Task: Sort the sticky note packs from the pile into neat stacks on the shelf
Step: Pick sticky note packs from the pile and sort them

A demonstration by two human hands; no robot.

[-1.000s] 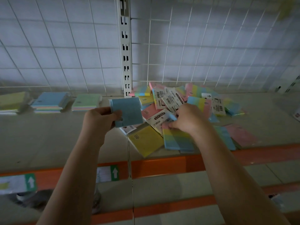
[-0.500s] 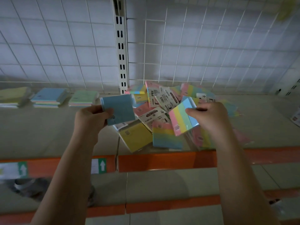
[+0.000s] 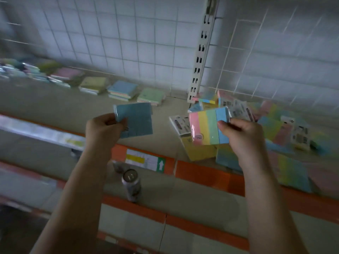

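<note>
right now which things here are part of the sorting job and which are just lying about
Job:
left hand holding blue pack
right hand holding striped pack
pile
stacks
shelf

Lying about:
can on the lower shelf
price label

Single head-worn wide-angle view, tilted, looking forward and down from close range along both forearms onto the shelf point(image 3: 55, 99) and its wire-grid back panel point(image 3: 128, 43).
</note>
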